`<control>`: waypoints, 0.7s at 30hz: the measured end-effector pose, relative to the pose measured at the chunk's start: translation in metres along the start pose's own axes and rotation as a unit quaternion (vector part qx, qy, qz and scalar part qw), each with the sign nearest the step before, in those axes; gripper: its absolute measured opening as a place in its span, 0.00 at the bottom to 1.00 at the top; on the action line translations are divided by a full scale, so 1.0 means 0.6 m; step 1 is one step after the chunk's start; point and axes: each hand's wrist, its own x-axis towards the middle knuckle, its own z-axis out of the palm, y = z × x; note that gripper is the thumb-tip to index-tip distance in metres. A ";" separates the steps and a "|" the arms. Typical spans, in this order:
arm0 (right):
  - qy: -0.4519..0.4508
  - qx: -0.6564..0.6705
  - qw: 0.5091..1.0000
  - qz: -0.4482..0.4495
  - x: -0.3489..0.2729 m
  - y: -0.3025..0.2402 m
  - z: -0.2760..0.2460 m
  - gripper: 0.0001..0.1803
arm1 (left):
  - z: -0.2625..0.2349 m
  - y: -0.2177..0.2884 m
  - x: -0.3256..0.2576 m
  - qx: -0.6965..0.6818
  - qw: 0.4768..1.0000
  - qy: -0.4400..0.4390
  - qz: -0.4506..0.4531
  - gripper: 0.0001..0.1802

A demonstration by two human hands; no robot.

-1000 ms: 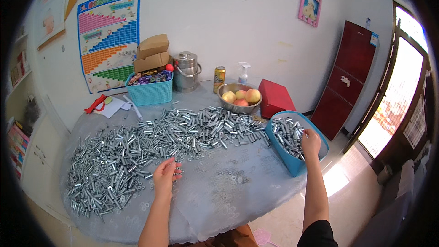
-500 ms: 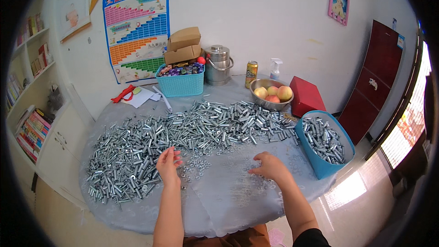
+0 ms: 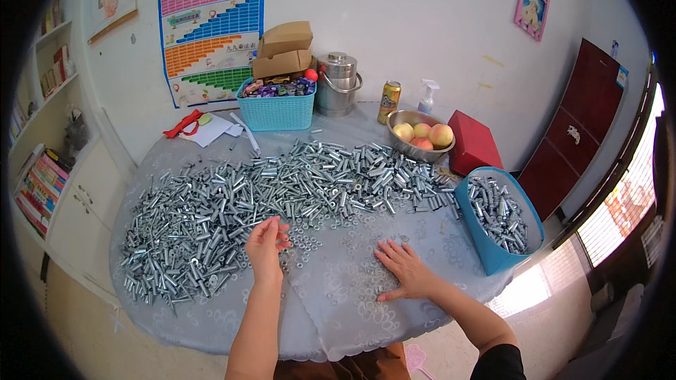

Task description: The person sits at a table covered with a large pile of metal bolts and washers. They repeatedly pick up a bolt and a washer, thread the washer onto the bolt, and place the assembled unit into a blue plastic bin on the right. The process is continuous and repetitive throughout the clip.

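A broad heap of silvery metal bolts and sleeves (image 3: 204, 229) spreads over the left and middle of the grey-clothed table (image 3: 324, 324). At its near edge my left hand (image 3: 264, 248) hovers with fingertips drawn together; whatever they hold, if anything, is too small to make out. Small metal nuts (image 3: 304, 243) lie scattered just right of that hand. My right hand (image 3: 408, 272) rests palm down on the cloth, fingers spread, with a few tiny nuts by its thumb. Farther right stands a blue bin (image 3: 493, 262) filled with bolt-and-sleeve pieces (image 3: 498, 217).
Along the back stand a turquoise basket (image 3: 276, 114) of small packets, a lidded steel pot (image 3: 336, 88), a yellow can (image 3: 389, 102), a spray bottle (image 3: 427, 97), a steel bowl (image 3: 415, 151) of peaches and a red box (image 3: 473, 142). Papers (image 3: 211, 131) lie at the back left.
My right hand has flattened onto the cloth with fingers spread, shifting slightly left. The left hand stays near the heap, its fingertips closer together. The view has tilted slightly.
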 end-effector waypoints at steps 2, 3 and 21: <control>0.016 -0.017 1.000 -0.013 0.024 0.011 0.005 0.52 | -0.003 0.002 0.003 -0.002 1.000 0.006 -0.003 0.08; 0.028 -0.009 0.999 -0.018 0.035 0.015 0.008 0.52 | -0.003 0.001 0.003 -0.003 1.000 0.004 -0.001 0.09; -0.139 0.066 0.961 -0.229 -0.009 -0.108 0.011 0.28 | 0.003 -0.008 -0.003 -0.002 0.999 -0.029 -0.019 0.08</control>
